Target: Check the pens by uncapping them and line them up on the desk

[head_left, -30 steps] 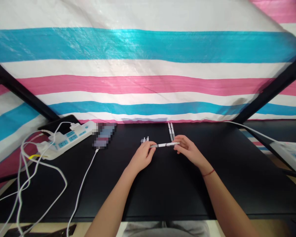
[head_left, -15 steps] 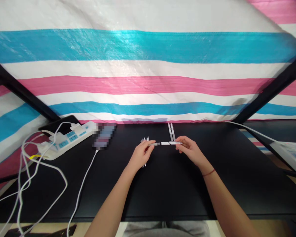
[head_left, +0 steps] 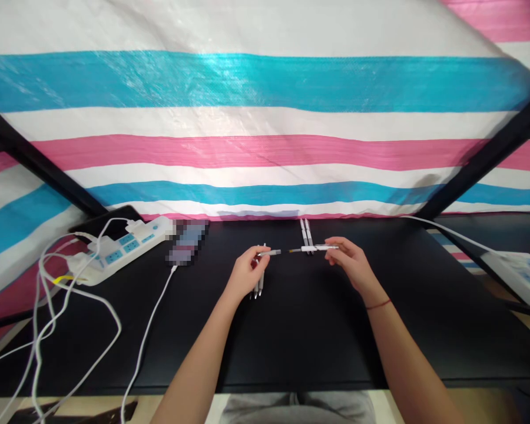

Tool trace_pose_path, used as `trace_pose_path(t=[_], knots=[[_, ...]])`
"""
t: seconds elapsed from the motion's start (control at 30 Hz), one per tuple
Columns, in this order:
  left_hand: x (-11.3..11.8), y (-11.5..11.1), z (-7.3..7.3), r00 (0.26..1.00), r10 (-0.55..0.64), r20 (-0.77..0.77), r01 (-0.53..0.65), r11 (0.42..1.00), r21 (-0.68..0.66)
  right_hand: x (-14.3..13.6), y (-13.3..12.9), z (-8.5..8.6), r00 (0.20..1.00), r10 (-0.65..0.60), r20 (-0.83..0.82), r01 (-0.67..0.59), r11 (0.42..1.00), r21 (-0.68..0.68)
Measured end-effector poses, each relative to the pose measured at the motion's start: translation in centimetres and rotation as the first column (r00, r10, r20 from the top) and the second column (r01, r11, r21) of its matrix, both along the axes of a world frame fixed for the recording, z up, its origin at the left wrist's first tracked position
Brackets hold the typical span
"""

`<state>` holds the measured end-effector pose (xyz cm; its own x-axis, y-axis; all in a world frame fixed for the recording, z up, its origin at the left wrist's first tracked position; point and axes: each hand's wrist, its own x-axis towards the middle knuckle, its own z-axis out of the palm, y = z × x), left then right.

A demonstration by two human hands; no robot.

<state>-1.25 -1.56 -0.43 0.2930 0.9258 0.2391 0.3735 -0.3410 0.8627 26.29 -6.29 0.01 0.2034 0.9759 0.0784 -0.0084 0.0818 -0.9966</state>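
My left hand (head_left: 248,270) pinches a short grey-white pen barrel part (head_left: 274,252) that points right. Across a small gap, my right hand (head_left: 348,259) grips a white pen body (head_left: 310,248), with a thin refill (head_left: 294,251) sticking out of it toward the left. The two pen parts are apart, held above the black table. Two white pens (head_left: 306,231) lie side by side behind the pen body. Several more pens (head_left: 259,285) lie beneath and beside my left hand, which partly covers them.
On the black table (head_left: 300,335), a white power strip (head_left: 123,250) with tangled cables (head_left: 37,330) lies left, beside a blurred phone (head_left: 188,242) on a cable. Another power strip (head_left: 523,274) is at the far right. A striped sheet (head_left: 265,153) hangs behind.
The pen that was joined between my hands is now in two parts, with its refill exposed. My right hand has moved right and slightly up; my left hand has shifted slightly left.
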Motion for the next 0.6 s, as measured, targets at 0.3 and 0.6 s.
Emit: trace_pose_path(t=[0.3,0.6], knots=[[-0.5,0.4,0.0,0.998,0.021,0.066,-0.018,0.999,-0.039,1.3,0.1,-0.1,0.985,-0.086,-0.149,0.087,0.996,0.000],[-0.2,0.1,0.1,0.998,-0.009,0.066,0.011,0.999,-0.030,0.7,0.0,-0.1,0.999,-0.029,-0.040,0.029,1.000,-0.008]])
